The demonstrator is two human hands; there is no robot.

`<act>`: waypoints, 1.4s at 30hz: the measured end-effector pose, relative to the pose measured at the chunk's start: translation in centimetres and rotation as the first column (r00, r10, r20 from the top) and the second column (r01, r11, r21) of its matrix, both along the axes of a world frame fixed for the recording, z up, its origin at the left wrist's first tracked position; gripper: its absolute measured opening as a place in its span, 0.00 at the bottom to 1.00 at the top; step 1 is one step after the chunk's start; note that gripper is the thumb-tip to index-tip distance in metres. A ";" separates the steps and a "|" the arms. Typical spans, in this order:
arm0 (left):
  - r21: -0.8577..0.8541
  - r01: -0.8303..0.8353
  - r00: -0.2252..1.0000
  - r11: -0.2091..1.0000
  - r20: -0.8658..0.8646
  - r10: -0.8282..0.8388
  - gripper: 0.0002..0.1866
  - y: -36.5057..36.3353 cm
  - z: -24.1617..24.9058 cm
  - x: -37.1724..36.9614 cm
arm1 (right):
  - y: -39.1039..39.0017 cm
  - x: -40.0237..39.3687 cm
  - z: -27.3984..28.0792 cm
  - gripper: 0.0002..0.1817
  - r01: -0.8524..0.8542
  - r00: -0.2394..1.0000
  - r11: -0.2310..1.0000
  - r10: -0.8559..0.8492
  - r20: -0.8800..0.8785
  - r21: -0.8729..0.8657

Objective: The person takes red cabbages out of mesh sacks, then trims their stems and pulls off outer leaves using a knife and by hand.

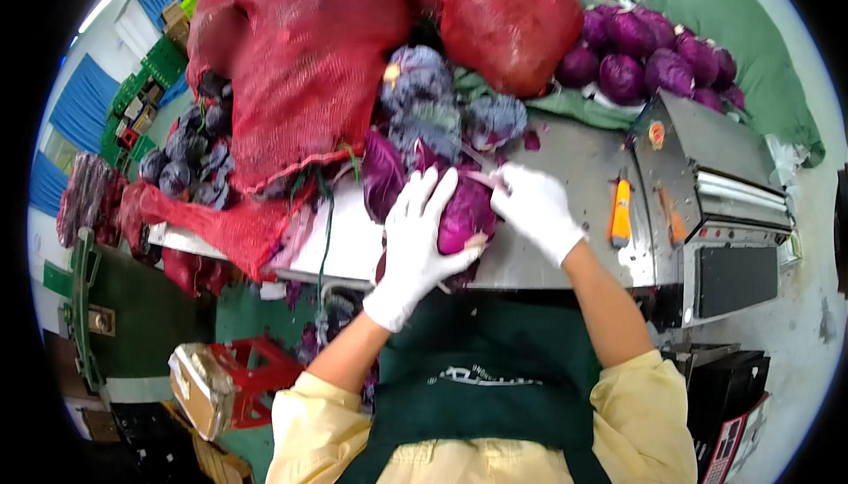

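My left hand (pixel 417 241), in a white glove, grips a red cabbage (pixel 468 219) from its left side, with the thumb below and the fingers over the top. My right hand (pixel 536 210), also gloved in white, is closed around a small knife (pixel 479 157); its thin grey blade points up and left above the cabbage, and the handle is mostly hidden. A loose purple leaf (pixel 383 175) stands beside my left fingers. Just beyond lie several untrimmed cabbages (pixel 418 82) with dull bluish outer leaves.
Red mesh sacks (pixel 309 60) bulge across the back left of the metal table (pixel 548 263). Shiny peeled cabbages (pixel 623 78) are piled on green cloth at the back right. An orange-handled cutter (pixel 622 210) lies near a metal wrapping machine (pixel 715 175). A red stool (pixel 256 378) stands below left.
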State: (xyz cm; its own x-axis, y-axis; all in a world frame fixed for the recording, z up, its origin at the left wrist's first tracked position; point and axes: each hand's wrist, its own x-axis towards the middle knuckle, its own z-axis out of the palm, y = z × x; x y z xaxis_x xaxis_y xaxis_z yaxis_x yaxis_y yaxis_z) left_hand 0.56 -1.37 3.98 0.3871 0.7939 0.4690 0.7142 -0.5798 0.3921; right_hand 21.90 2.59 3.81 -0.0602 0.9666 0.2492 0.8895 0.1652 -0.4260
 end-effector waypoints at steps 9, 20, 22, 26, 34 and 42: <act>-0.132 0.195 0.977 0.972 -0.061 -0.205 0.48 -3.1 -0.4 -5.8 | 2.8 2.7 -5.1 0.18 -0.038 0.995 0.965 0.012 -0.103 -0.261; 0.107 -0.165 0.840 0.980 0.536 0.083 0.35 -2.9 -4.1 1.9 | -2.0 0.6 1.4 0.23 -0.482 0.863 0.871 0.491 -0.119 0.098; 0.089 -0.128 0.865 0.988 0.496 0.068 0.34 -2.4 -3.7 1.3 | -2.1 0.8 2.9 0.22 -0.491 0.869 0.870 0.493 -0.047 0.054; 0.024 -0.029 0.910 0.999 0.414 0.017 0.34 -2.0 -4.1 0.3 | -2.3 0.1 2.9 0.13 -0.462 0.879 0.882 0.442 0.176 0.093; 0.059 0.098 0.985 0.993 0.137 -0.106 0.33 -3.8 -3.1 -2.4 | 2.8 2.3 -3.1 0.15 -0.263 0.949 0.965 0.256 -0.181 -0.016; -0.067 0.036 0.948 0.997 0.318 -0.013 0.36 -5.1 -3.8 -3.6 | -0.2 0.7 -0.4 0.17 -0.305 0.791 0.932 0.134 -0.597 -0.195</act>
State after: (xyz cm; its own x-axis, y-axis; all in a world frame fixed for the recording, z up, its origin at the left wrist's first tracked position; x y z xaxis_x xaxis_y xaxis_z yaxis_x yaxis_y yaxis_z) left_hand -2.99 -6.47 0.17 0.2472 0.8219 0.5132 0.5325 -0.5577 0.6367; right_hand 22.59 2.40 3.39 -0.2108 0.9766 0.0415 0.4276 0.1303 -0.8945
